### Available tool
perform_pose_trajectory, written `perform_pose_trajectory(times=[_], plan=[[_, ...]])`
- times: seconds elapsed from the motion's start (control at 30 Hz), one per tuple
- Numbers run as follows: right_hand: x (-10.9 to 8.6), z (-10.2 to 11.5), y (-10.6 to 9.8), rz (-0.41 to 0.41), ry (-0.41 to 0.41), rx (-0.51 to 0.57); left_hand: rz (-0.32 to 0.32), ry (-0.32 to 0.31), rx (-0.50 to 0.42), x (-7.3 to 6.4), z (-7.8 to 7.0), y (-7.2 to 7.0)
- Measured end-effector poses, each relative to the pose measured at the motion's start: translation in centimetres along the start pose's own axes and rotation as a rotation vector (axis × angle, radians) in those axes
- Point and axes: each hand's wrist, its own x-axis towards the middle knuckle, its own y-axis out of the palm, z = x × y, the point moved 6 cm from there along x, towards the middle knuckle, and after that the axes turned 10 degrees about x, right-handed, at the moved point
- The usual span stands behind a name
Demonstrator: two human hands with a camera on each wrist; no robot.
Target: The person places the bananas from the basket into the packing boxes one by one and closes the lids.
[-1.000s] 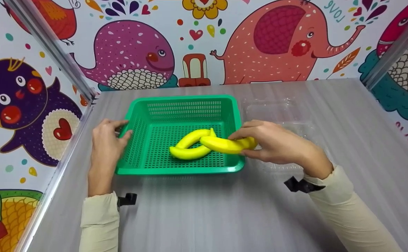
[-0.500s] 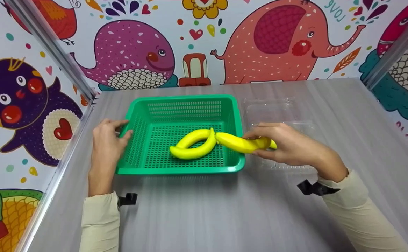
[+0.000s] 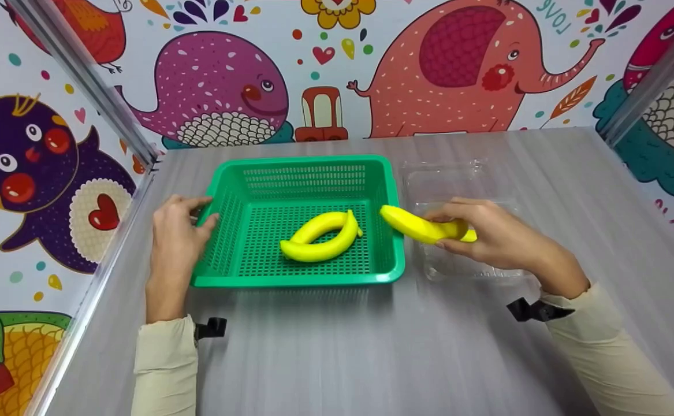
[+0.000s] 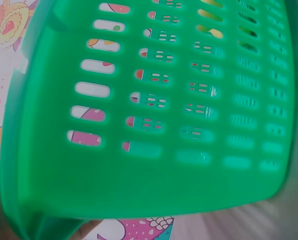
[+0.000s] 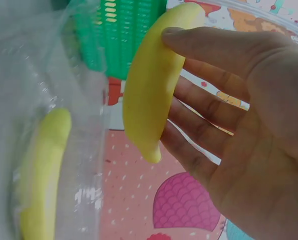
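brightly printed cartoon walls stand around a grey counter, where a green basket sits beside a clear plastic container. the left hand holds the basket's left rim. the right hand pinches a yellow banana between thumb and fingers, its far tip overlapping the basket's right rim in the head view. two more bananas lie curved together on the basket floor; another banana shows through clear plastic in the right wrist view.
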Motion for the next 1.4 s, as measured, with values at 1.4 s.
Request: perform_pose_trajectory(times=[1.4], plan=[[-3.8, -6.9, 0.1, 0.056, 0.205, -0.055, -0.009, -0.008, -0.004, 0.0, 0.1, 0.0]])
